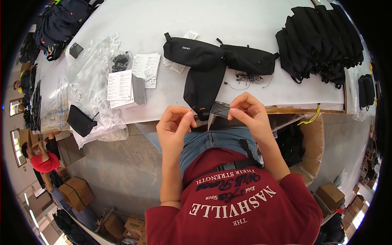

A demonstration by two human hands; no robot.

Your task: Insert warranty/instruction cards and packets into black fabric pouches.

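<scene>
Maroon T-shirt (232, 200) is filling the foreground while the right hand (250, 111) is pinching a dark tag (220, 109)

Just beyond the shirt, both hands are hovering at the near edge of a white table (163, 112). The right hand is clamping its thumb and forefinger on one end of the dark tag, which is showing just beside the near end of some black pouches (204, 83); whether they are touching, I cannot tell. The left hand (174, 122) is bringing thumb and forefinger close, but whether they are gripping anything is too small to tell.

The black pouches are lying overlapped on the table, with a tangle of black cords (248, 77) sitting beside them. Farther left, a stack of white printed cards (120, 87) is resting near crumpled clear plastic (92, 65), and a small black pouch (81, 121) is lying at the table's edge. On the right, a heap of black bags (318, 41) is covering the corner.
</scene>
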